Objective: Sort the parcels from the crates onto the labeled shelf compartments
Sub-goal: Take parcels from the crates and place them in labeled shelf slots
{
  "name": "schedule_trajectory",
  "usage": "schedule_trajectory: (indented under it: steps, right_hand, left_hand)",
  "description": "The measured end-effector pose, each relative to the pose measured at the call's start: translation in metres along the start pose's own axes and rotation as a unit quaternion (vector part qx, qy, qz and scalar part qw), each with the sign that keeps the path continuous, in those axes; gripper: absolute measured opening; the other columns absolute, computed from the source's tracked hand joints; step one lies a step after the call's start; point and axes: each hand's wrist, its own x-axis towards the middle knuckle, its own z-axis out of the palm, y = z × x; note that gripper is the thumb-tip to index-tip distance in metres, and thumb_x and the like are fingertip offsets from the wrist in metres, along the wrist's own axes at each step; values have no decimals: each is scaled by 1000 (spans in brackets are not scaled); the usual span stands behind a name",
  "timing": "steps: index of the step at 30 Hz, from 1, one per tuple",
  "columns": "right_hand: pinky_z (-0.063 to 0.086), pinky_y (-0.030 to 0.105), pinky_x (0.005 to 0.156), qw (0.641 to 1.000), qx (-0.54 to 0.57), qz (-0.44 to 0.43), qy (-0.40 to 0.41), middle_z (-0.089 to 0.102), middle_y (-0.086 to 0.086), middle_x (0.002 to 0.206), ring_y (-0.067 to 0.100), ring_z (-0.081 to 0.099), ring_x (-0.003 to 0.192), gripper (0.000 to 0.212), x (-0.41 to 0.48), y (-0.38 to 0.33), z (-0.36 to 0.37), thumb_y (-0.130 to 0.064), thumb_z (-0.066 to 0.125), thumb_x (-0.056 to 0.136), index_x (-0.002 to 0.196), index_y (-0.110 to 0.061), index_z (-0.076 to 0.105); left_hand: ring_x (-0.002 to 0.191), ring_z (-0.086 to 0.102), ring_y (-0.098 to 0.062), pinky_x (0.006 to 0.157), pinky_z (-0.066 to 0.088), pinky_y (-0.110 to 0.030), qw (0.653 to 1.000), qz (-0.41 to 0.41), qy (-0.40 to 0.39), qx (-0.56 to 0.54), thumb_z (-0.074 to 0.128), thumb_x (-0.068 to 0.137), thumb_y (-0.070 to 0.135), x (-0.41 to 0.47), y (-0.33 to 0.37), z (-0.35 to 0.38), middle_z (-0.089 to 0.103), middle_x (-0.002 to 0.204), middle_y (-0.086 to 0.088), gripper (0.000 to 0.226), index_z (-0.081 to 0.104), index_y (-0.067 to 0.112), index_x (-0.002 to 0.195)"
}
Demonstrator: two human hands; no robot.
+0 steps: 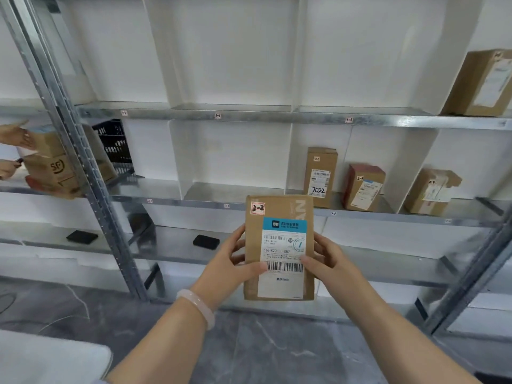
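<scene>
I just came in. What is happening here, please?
A person holds a brown parcel upright before a metal shelf, left hand and right hand gripping its sides. Its red-edged sticker reads 2-2, and a 2-2 label sits on the shelf edge just behind. The parcel is not yet shelved. Three other parcels stand in compartments further right.

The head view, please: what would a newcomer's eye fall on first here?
Front and centre, the left hand and right hand hold up a brown parcel with a handwritten 2-2 sticker at its top left corner. Just left of that corner, a matching shelf tag sits on the middle shelf edge. Three more parcels stand on that shelf further right.
</scene>
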Motion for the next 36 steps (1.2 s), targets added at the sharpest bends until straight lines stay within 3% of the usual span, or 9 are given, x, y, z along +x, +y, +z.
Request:
schedule_trajectory:
  steps: [4,7,11,15,18,23,27,33,36]
  right_hand:
    - [58,23,74,999,-40,5,4,69,-15,112,3,64,103,50,54,-2,29,-16,64,92,132,-38,44]
    - [56,18,66,998,-65,10,5,68,-17,110,0,62,99,49,103,-8,60,-17,63,93,131,-39,42]
    - [57,22,71,998,-67,18,4,65,-14,115,7,61,109,51,165,-19,103,-15,63,93,135,-34,42]
    - [58,29,82,998,-59,20,4,62,-16,118,11,59,114,53,219,-23,131,-14,65,91,134,-36,42]
    - [58,22,73,998,-62,18,6,60,-19,119,8,60,107,54,256,-22,138,-16,67,90,129,-42,42]
    - [56,44,92,996,-73,42,2,63,-19,119,12,61,112,51,321,-13,141,-22,69,88,125,-48,44]
    - [59,28,79,996,-73,43,-19,63,-16,119,6,63,103,44,376,-7,140,-21,66,91,126,-42,48]
    - [56,46,88,992,-98,52,-59,65,-15,121,15,66,109,48,456,-1,147,-22,67,90,132,-39,49]
    - [56,47,90,990,-94,65,-83,66,-17,118,15,65,110,48,486,1,154,-17,65,91,127,-44,49]
  left_hand:
    - [120,60,-13,93,57,-35,1000,-17,-10,6,84,77,16,52,-8,-36,60,132,10,86,37,50,140]
    - [122,60,-16,98,55,-47,1000,-24,-7,16,88,61,35,94,-13,-74,60,134,10,96,37,53,141]
    - [122,58,-14,97,55,-41,999,-34,5,22,84,76,19,149,-21,-124,56,136,12,86,34,52,139]
    - [125,55,-13,102,52,-42,999,-40,-2,25,82,79,17,201,-29,-163,53,136,15,84,30,55,134]
    - [121,56,-10,94,54,-30,999,-46,-2,15,81,80,17,233,-39,-177,55,132,16,81,31,53,132]
    - [120,58,-13,87,57,-26,998,-58,0,5,82,79,16,286,-57,-193,56,132,13,80,34,53,131]
    - [125,57,-16,99,55,-43,998,-67,12,2,88,72,27,335,-70,-201,58,135,12,84,38,59,130]
    - [131,52,-18,98,53,-54,995,-93,15,44,80,79,29,401,-76,-213,55,139,16,90,25,56,146]
    - [129,52,-16,98,54,-47,994,-93,29,53,80,82,21,426,-78,-220,56,137,15,87,28,49,145]
